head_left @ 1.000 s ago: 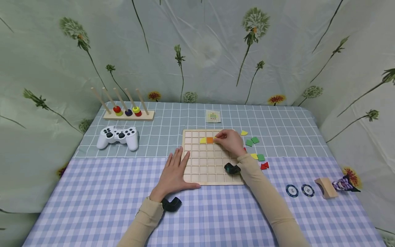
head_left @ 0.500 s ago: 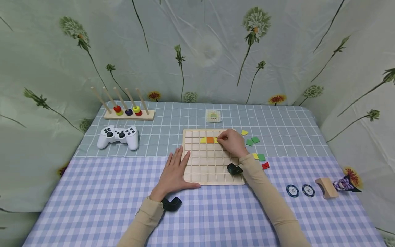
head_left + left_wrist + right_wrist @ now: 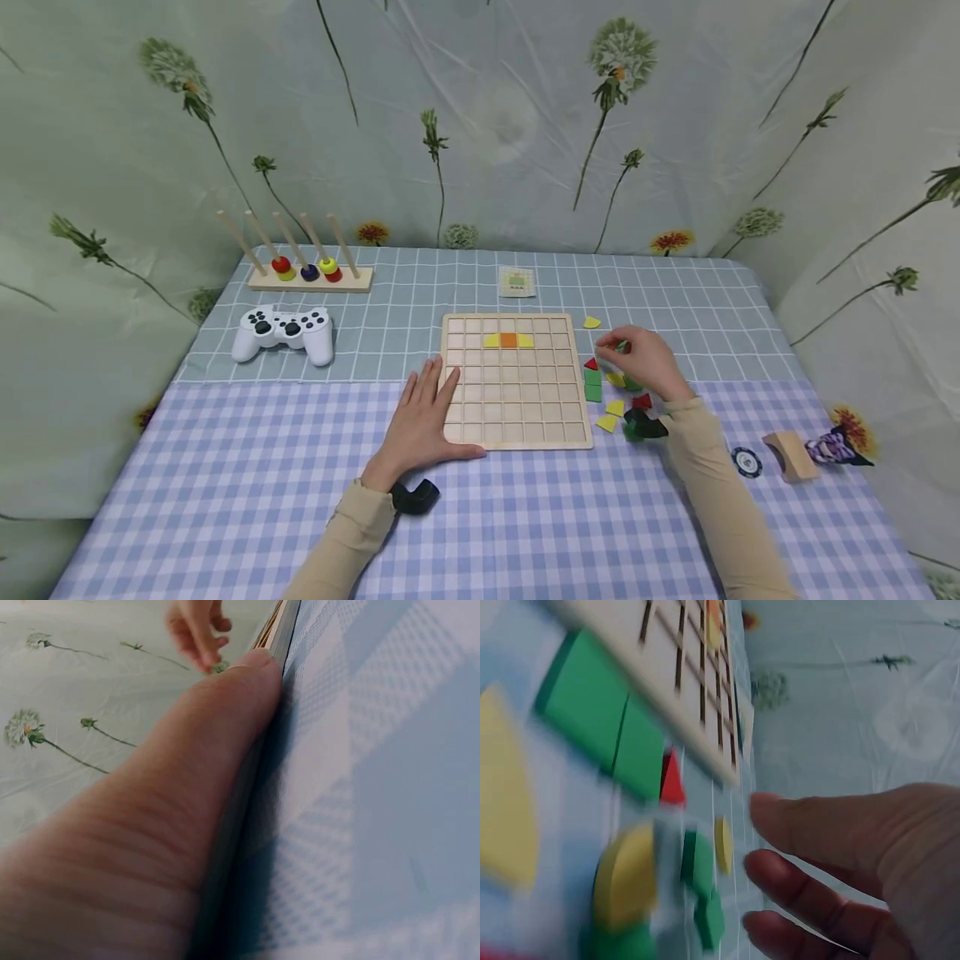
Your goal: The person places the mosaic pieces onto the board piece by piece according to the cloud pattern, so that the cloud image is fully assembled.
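Observation:
A wooden grid board (image 3: 517,400) lies in front of me. On it an orange square tile (image 3: 508,340) sits between two yellow tiles (image 3: 526,341) in one row. My left hand (image 3: 422,421) rests along the board's left edge, fingers spread and thumb at the near corner. To the right of the board, my right hand (image 3: 641,360) is over the loose tiles, nothing between its thumb and fingers. In the right wrist view, its parted fingertips are near green tiles (image 3: 697,862) and a yellow tile (image 3: 723,844). Green squares (image 3: 585,697) and a red triangle (image 3: 673,780) lie beside the board.
A pattern card (image 3: 517,282) lies behind the board. At the left are a white game controller (image 3: 285,332) and a peg stand (image 3: 311,281) with coloured beads. At the right lie a poker chip (image 3: 746,462), a wooden arch block (image 3: 793,456) and a purple-black figure (image 3: 836,447).
My right hand has let go of the yellow tile to the right of the orange one and moved right, off the board, over the loose tiles. The left hand stays in place.

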Available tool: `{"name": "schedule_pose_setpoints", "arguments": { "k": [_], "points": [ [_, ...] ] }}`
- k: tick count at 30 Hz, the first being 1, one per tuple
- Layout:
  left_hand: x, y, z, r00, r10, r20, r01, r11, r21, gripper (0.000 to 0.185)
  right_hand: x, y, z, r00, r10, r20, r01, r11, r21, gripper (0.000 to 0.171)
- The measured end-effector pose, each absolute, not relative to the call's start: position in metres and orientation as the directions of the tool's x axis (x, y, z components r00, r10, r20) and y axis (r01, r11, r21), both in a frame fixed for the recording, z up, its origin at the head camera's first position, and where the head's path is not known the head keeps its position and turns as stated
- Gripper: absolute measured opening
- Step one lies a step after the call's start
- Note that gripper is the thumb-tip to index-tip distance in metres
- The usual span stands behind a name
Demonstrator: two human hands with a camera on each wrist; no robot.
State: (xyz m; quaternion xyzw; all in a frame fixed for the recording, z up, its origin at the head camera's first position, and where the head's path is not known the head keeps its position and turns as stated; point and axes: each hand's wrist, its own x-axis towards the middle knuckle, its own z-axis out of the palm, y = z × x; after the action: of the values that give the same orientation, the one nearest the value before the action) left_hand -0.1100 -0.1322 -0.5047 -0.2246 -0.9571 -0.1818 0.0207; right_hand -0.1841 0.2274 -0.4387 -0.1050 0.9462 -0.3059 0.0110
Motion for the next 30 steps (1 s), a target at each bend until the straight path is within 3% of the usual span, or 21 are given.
{"name": "schedule_pose_setpoints", "arguments": {
  "k": [11,18,25,30],
  "points": [
    [-0.109,-0.133,-0.504,-0.901,0.421,0.11,0.432,0.837,0.336,0.124,-0.169,0.253,-0.441,-0.949,-0.29,-0.125,-0.191,0.841,-0.505,0.022],
    [-0.109,-0.132,-0.503,-0.897,0.424,0.128,0.441,0.83,0.342,0.124,-0.17,0.252,-0.442,-0.942,-0.315,-0.115,-0.226,0.85,-0.475,0.018],
    [-0.109,-0.132,-0.504,-0.902,0.418,0.11,0.429,0.834,0.347,0.124,-0.173,0.247,-0.445,-0.939,-0.331,-0.089,-0.23,0.801,-0.553,0.016],
    [-0.11,-0.132,-0.504,-0.903,0.418,0.104,0.427,0.836,0.345,0.124,-0.175,0.233,-0.447,-0.938,-0.346,0.018,-0.287,0.749,-0.597,0.012]
  ]
}}
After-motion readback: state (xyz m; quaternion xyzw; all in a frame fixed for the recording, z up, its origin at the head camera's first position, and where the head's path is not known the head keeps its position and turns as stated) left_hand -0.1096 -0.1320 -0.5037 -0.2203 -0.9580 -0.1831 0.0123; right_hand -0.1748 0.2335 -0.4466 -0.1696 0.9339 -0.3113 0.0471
